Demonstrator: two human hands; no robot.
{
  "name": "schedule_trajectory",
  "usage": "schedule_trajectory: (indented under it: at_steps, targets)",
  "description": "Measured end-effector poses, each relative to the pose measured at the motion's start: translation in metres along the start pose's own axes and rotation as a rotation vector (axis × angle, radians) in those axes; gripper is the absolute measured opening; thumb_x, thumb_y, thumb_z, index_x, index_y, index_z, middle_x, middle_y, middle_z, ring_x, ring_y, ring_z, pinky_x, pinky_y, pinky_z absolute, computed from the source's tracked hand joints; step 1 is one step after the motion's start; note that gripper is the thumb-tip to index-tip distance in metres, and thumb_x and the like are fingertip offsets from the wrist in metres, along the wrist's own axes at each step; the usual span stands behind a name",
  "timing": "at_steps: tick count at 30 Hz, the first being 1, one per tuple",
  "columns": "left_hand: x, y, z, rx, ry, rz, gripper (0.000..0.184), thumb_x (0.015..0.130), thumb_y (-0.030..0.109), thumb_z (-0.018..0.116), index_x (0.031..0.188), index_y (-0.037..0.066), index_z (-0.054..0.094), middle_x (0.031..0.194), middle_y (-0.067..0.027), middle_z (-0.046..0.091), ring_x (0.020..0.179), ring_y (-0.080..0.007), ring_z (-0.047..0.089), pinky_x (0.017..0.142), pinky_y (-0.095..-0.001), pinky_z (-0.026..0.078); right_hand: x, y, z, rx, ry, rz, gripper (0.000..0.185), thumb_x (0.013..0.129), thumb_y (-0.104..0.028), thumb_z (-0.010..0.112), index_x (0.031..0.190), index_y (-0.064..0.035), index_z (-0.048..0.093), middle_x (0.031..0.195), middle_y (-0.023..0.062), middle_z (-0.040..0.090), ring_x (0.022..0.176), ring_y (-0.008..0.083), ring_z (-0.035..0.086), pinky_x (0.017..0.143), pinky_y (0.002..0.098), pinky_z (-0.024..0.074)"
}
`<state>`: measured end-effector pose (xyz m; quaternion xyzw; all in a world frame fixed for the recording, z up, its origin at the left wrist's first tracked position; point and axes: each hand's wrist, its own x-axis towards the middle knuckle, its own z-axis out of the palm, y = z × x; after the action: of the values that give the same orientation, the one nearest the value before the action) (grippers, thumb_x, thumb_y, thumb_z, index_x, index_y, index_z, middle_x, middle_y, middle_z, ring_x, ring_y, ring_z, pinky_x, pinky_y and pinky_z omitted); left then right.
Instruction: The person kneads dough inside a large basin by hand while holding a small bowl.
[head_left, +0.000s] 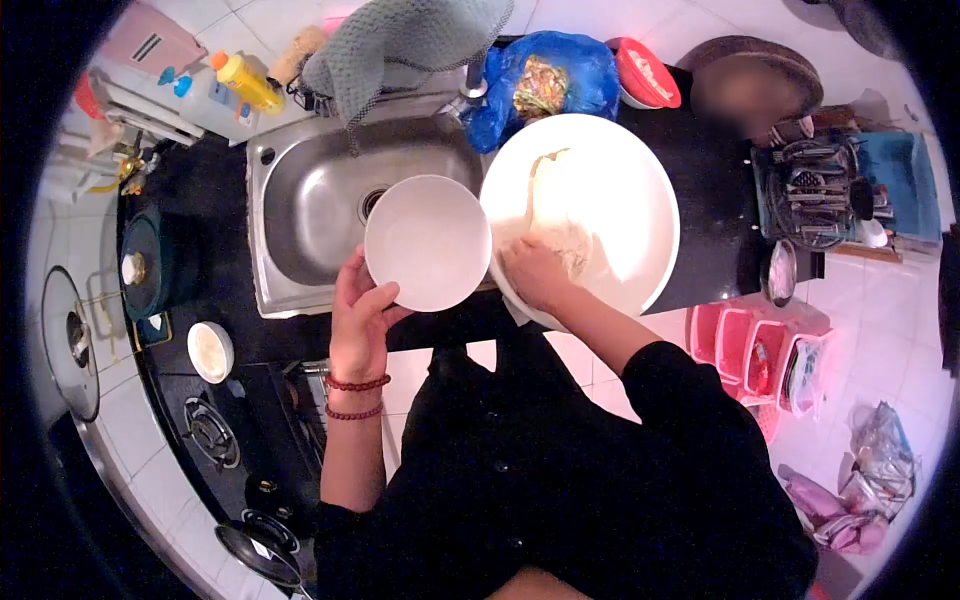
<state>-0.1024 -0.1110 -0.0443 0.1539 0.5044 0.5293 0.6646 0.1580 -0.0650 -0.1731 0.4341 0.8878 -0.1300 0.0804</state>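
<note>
My left hand (362, 312), with two beaded bracelets at the wrist, grips the lower left rim of a white bowl (428, 243). The bowl is held over the sink's right edge, and nothing shows in it. Inside a large white basin (655, 215), my right hand (537, 272) reaches down with its fingers curled at a pale, floury mass (575, 250). Its fingertips are partly hidden, so what they hold cannot be made out. A brownish streak runs along the pale heap above that hand. Glare washes out much of the basin.
A steel sink (310, 200) lies left of the basin. Behind stand a blue plastic bag (590, 75) with food scraps and a red bowl (648, 75). A gas burner (212, 432) and a small white bowl (210, 352) are at left; a cutlery rack (815, 190) is at right.
</note>
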Motion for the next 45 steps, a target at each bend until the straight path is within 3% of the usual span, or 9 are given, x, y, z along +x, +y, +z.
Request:
schedule_trajectory:
  at_steps: [7,10,15,19,27,33,36,39,45]
  targets:
    - [-0.001,-0.001,0.009,0.004,-0.020,0.004,0.059,0.081,0.005,0.060,0.136,0.008,0.038,0.126,-0.0138,0.053,0.112,-0.0259,0.057,0.084,-0.0397,0.055,-0.046,0.009,-0.001,0.326,0.109,-0.054,0.012,0.079,-0.009,0.055,0.087,-0.0038,0.063,0.084,0.0141,0.061,0.088,0.0316,0.059,0.081,0.0420,0.0473]
    - [-0.001,-0.003,0.009,0.019,-0.041,-0.001,0.059,0.081,0.005,0.060,0.136,0.008,0.039,0.126,-0.0133,0.053,0.112,-0.0258,0.057,0.084,-0.0399,0.055,-0.067,0.013,-0.003,0.447,-0.034,0.016,0.016,0.079,-0.011,0.062,0.092,-0.0055,0.066,0.083,0.0136,0.059,0.083,0.0321,0.059,0.072,0.0414,0.0486]
    - [0.003,-0.004,0.008,0.028,-0.032,-0.016,0.059,0.081,0.006,0.060,0.136,0.009,0.039,0.128,-0.0129,0.052,0.114,-0.0263,0.056,0.085,-0.0405,0.055,-0.084,0.020,-0.009,0.794,0.212,0.247,0.009,0.073,-0.008,0.072,0.078,-0.0029,0.066,0.077,0.0138,0.063,0.069,0.0290,0.062,0.067,0.0381,0.0503]
    - [0.010,-0.007,0.006,0.003,-0.033,-0.032,0.059,0.082,0.006,0.061,0.136,0.009,0.039,0.130,-0.0130,0.051,0.115,-0.0265,0.055,0.086,-0.0408,0.054,-0.062,0.050,-0.036,0.716,0.412,0.398,0.011,0.073,-0.010,0.071,0.079,-0.0034,0.064,0.082,0.0166,0.061,0.074,0.0322,0.061,0.066,0.0392,0.0502]
    - [0.018,-0.002,0.016,0.013,-0.031,-0.029,0.059,0.081,0.005,0.062,0.135,0.008,0.040,0.130,-0.0130,0.051,0.115,-0.0264,0.055,0.085,-0.0410,0.055,-0.007,0.082,0.010,0.272,0.265,0.480,0.005,0.072,-0.002,0.060,0.077,-0.0014,0.063,0.091,0.0169,0.061,0.087,0.0331,0.062,0.077,0.0398,0.0523]
    - [0.015,0.003,0.025,0.060,-0.042,-0.015,0.062,0.080,0.005,0.063,0.136,0.008,0.039,0.125,-0.0133,0.053,0.112,-0.0266,0.056,0.084,-0.0413,0.056,-0.003,0.073,0.012,0.256,0.281,0.464,0.005,0.077,-0.004,0.057,0.077,-0.0012,0.062,0.088,0.0179,0.061,0.090,0.0335,0.061,0.079,0.0415,0.0520]
    - [0.017,0.003,0.023,0.057,-0.084,-0.032,0.061,0.080,0.006,0.063,0.136,0.008,0.039,0.125,-0.0131,0.053,0.112,-0.0268,0.056,0.084,-0.0416,0.055,-0.029,0.041,-0.052,0.541,0.204,0.560,0.006,0.079,-0.007,0.058,0.080,-0.0019,0.061,0.089,0.0196,0.060,0.092,0.0323,0.061,0.078,0.0419,0.0512]
    - [0.020,0.004,0.024,0.072,-0.096,-0.019,0.058,0.080,0.010,0.062,0.134,0.007,0.042,0.130,-0.0100,0.050,0.114,-0.0261,0.056,0.086,-0.0405,0.055,-0.051,0.020,-0.077,0.386,0.033,0.673,0.009,0.081,-0.009,0.056,0.085,-0.0035,0.062,0.092,0.0210,0.059,0.094,0.0310,0.060,0.079,0.0421,0.0497]
    - [0.022,0.005,0.036,0.071,-0.080,-0.007,0.057,0.080,0.008,0.063,0.132,0.008,0.041,0.124,-0.0122,0.054,0.111,-0.0265,0.057,0.082,-0.0407,0.056,-0.012,0.047,0.025,0.092,0.124,0.410,0.012,0.078,-0.008,0.055,0.082,-0.0027,0.065,0.090,0.0172,0.064,0.091,0.0298,0.062,0.082,0.0392,0.0489]
